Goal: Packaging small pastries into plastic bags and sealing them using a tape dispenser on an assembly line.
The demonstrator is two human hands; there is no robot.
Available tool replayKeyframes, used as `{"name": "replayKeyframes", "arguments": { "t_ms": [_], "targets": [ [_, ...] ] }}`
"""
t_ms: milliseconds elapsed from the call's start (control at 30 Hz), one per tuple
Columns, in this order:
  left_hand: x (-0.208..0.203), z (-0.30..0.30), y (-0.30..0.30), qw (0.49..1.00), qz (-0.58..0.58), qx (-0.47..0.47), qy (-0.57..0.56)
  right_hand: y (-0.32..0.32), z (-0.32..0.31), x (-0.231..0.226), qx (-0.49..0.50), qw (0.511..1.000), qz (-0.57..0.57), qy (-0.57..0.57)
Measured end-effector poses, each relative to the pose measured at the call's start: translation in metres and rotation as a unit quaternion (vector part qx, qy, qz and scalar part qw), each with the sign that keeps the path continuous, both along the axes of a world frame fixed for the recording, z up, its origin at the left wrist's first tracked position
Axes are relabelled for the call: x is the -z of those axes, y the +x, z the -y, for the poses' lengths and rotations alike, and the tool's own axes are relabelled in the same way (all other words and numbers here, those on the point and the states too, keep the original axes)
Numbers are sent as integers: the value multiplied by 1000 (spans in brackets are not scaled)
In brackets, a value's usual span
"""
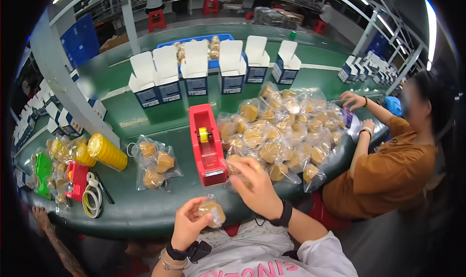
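At the table's near edge my left hand (190,223) grips a tan, faceted piece wrapped in a clear plastic bag (212,212), thumb across its front. My right hand (258,187) is beside the cutter end of a red tape dispenser (206,146), its fingers bent. Whatever lies between those fingertips is too small to make out. A yellow-cored tape roll (204,135) sits inside the dispenser. To the right of the dispenser spreads a heap of similar bagged tan pieces (272,148), partly behind my right hand.
Several bagged pieces (155,163) lie left of the dispenser, near stacked yellow tape rolls (104,151), a second red dispenser (76,180) and a green one (43,175). Open white-and-blue boxes (195,68) line the back before a blue tray (225,37). A co-worker (388,151) sits right.
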State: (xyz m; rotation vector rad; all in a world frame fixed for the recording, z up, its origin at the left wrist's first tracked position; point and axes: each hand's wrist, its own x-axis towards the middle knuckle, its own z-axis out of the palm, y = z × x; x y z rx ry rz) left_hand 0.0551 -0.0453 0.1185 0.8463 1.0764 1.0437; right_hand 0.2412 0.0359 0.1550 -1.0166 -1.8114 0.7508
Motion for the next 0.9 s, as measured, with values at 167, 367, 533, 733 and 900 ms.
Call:
{"name": "replayKeyframes", "arguments": {
  "t_ms": [167,367,533,733,900],
  "targets": [
    [8,-20,2,999,22,-6,47,-5,-45,8,-52,990,107,-73],
    [12,-29,1,996,57,0,68,-14,-53,22,-75,981,91,-156],
    [14,-30,7,996,66,-26,63,-21,-52,15,-33,980,82,-180],
    [21,-34,16,997,39,-49,51,-17,-25,-12,-29,976,-36,-213],
    [25,-36,22,995,52,-54,71,-15,45,13,28,992,5,-126]
  ]
}}
